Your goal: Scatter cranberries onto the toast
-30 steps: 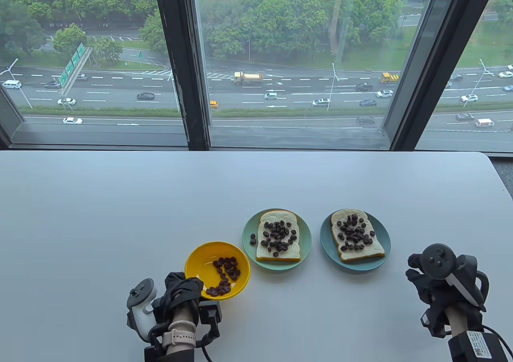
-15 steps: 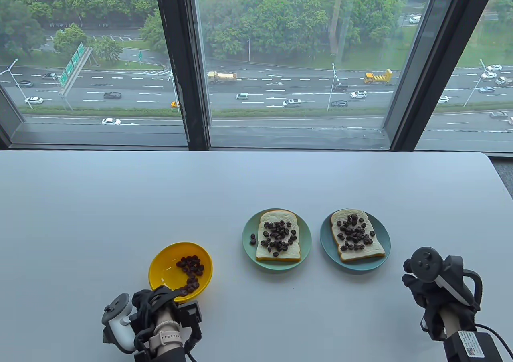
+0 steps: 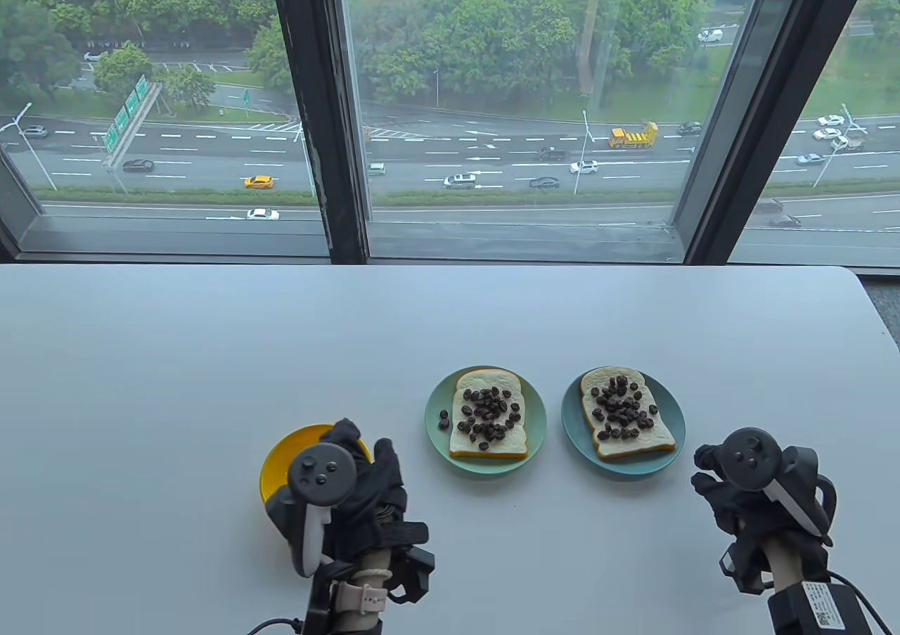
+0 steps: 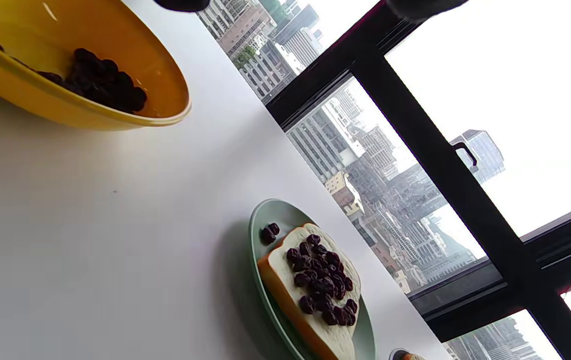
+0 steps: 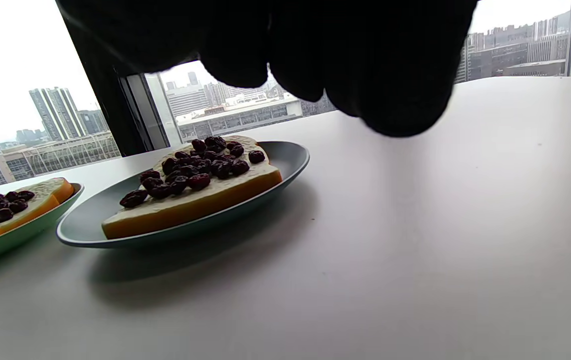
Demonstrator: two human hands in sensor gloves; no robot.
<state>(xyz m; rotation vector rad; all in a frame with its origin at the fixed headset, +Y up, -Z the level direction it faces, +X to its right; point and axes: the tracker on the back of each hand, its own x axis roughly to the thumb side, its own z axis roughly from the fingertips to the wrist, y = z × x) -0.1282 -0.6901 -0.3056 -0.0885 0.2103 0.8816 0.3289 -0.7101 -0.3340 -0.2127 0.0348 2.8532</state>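
Observation:
Two slices of toast carry dark cranberries: one on a green plate, the other on a blue plate. A yellow bowl with cranberries stands on the table at the front left. My left hand hovers palm down over the bowl's right side, fingers spread, holding nothing. My right hand is curled in a loose fist above the table, in front of and right of the blue plate. The right wrist view shows its fingers bunched over bare table near the right toast.
Two loose cranberries lie on the green plate beside the toast. The white table ends at a window ledge at the back and has its right edge near the blue plate's side.
My left hand slid the yellow bowl to the left, let go of it and now sits palm down over its right side. My right hand drifted slightly left.

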